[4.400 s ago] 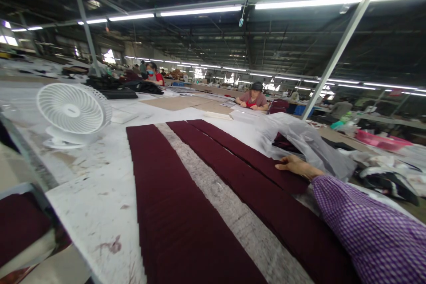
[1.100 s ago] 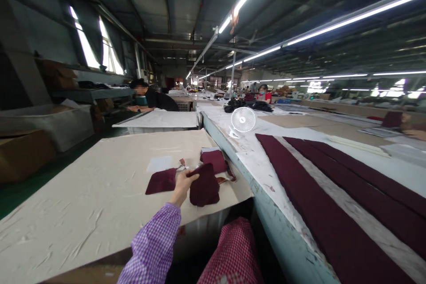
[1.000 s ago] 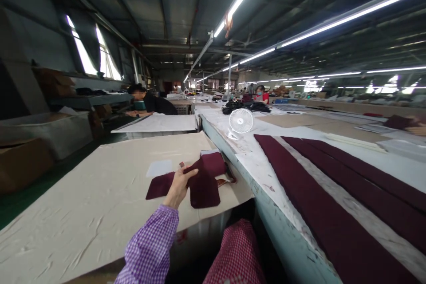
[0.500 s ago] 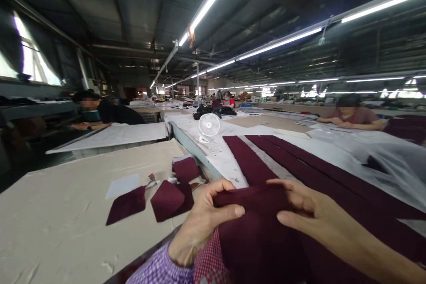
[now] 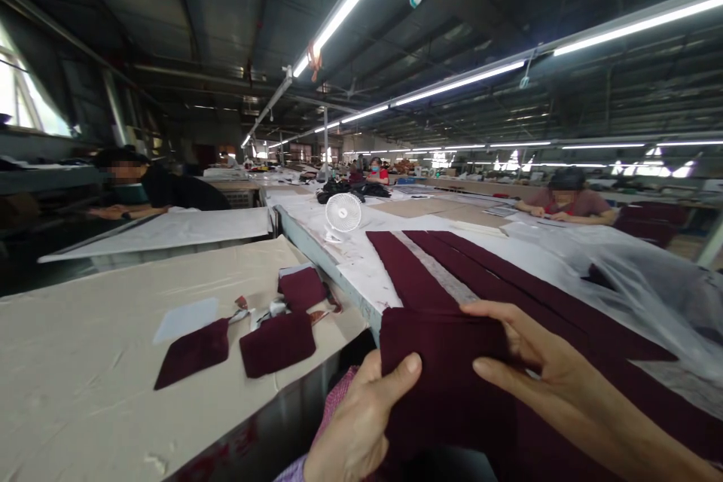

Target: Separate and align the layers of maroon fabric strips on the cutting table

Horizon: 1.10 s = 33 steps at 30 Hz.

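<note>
Cutting table (image 5: 361, 271) | both hands' grip pinching maroon piece (image 5: 440, 376) | lower edge cut off

The near left table (image 5: 84, 392) is covered with a cream sheet. On it lie two flat dark maroon fabric pieces (image 5: 234, 350) side by side, a thicker maroon fabric stack (image 5: 301, 288) behind them, a pale rectangular paper (image 5: 186, 319) and some small scraps (image 5: 257, 311). The long white cutting table (image 5: 361, 279) on the right carries long dark maroon fabric strips (image 5: 429, 271) running far, a small white round fan (image 5: 343, 213) and clear plastic film (image 5: 638, 279).
</note>
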Each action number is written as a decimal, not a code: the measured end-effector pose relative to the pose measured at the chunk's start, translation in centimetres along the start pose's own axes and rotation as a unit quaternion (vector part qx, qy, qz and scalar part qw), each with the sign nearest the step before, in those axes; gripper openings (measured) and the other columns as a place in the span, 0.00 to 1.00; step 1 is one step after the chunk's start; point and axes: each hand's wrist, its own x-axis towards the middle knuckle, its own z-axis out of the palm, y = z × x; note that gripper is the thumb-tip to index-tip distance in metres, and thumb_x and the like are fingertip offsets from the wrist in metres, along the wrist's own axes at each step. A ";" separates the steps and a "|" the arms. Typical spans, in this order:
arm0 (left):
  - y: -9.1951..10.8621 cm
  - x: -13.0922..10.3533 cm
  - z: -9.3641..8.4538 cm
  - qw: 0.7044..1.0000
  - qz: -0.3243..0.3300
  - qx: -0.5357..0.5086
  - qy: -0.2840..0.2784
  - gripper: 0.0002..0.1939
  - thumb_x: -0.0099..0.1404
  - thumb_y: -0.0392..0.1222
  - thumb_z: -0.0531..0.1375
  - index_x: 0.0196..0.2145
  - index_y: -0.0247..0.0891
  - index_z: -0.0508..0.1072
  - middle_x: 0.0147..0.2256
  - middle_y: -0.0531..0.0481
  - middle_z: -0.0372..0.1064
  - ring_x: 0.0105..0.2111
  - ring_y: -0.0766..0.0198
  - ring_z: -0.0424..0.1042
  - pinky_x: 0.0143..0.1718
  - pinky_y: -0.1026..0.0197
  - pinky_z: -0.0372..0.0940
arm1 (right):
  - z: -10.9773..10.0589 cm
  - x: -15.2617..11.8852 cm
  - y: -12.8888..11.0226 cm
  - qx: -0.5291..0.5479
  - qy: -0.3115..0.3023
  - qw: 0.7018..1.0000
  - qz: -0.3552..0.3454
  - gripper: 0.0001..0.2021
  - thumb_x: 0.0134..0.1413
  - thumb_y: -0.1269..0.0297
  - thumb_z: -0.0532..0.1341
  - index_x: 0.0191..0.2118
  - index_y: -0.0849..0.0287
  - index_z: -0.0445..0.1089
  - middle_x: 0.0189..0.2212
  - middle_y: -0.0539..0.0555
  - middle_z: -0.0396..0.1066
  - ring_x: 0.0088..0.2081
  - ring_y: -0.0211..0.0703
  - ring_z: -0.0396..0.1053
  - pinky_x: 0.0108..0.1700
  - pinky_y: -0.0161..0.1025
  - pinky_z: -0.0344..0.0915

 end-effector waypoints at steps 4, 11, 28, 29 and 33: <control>0.2 0.1 0.4 0.996 0.017 0.060 -0.064 0.18 0.59 0.46 0.71 0.44 0.33 0.79 0.42 0.38 0.79 0.46 0.49 0.77 0.52 0.50 0.70 | -1.0 -0.2 -0.6 -0.011 -0.001 1.000 0.006 0.16 0.56 0.55 0.66 0.49 0.53 0.74 0.40 0.55 0.77 0.39 0.47 0.78 0.38 0.36 0.77; -0.4 -1.1 1.7 1.000 -0.014 0.005 -0.011 0.17 0.56 0.44 0.73 0.42 0.36 0.80 0.40 0.40 0.80 0.45 0.50 0.78 0.53 0.51 0.69 | -1.7 -0.3 -0.8 -0.100 0.030 0.983 -0.153 0.13 0.60 0.54 0.66 0.50 0.44 0.76 0.50 0.52 0.74 0.49 0.42 0.76 0.51 0.33 0.73; 0.1 -2.0 1.5 1.000 0.003 0.004 0.004 0.11 0.57 0.43 0.72 0.39 0.42 0.82 0.37 0.46 0.80 0.43 0.53 0.79 0.54 0.52 0.68 | -1.0 0.9 -1.9 -0.037 -0.021 0.997 -0.071 0.10 0.54 0.50 0.68 0.35 0.50 0.79 0.46 0.56 0.75 0.48 0.49 0.76 0.47 0.39 0.75; 0.1 -2.0 1.4 1.000 0.008 -0.009 0.015 0.11 0.56 0.42 0.72 0.38 0.41 0.82 0.37 0.46 0.80 0.43 0.53 0.79 0.54 0.52 0.68 | -0.8 0.9 -1.9 -0.004 -0.035 0.999 -0.034 0.12 0.53 0.50 0.68 0.34 0.53 0.78 0.45 0.57 0.75 0.46 0.51 0.76 0.45 0.39 0.76; 0.0 -1.7 1.4 0.995 0.026 -0.059 0.072 0.12 0.54 0.40 0.74 0.36 0.37 0.79 0.35 0.44 0.80 0.43 0.52 0.79 0.54 0.50 0.69 | -0.3 0.3 -1.4 0.168 -0.111 0.970 0.136 0.18 0.52 0.47 0.68 0.35 0.59 0.75 0.37 0.56 0.75 0.35 0.48 0.75 0.35 0.39 0.75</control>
